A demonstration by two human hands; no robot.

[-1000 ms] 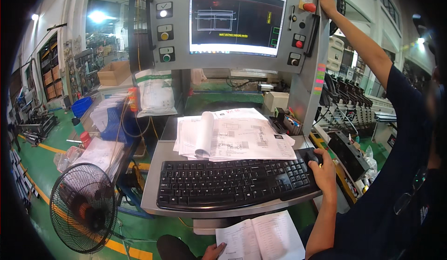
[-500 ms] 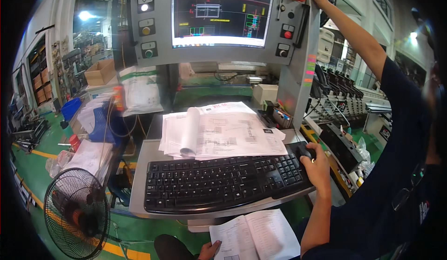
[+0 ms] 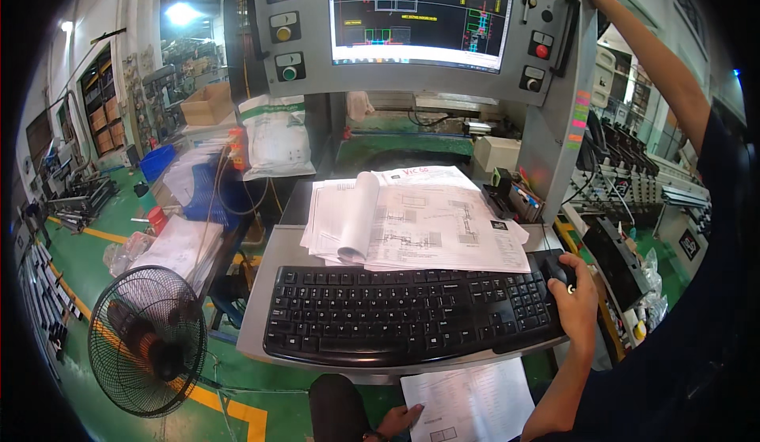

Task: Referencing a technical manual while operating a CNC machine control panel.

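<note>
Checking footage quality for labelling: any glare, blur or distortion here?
Head view: strong fisheye, black corners, bowed edges on the panel; the bright light blows out top left; the screen and paper drawings read sharp; the right hand on the mouse shows no motion blur.

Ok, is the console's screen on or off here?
On. The screen is lit and shows a coloured line drawing on a dark background, with a pale bar along its lower edge.

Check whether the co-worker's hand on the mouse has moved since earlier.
No. The co-worker's hand stays on the black mouse at the right end of the keyboard.
</note>
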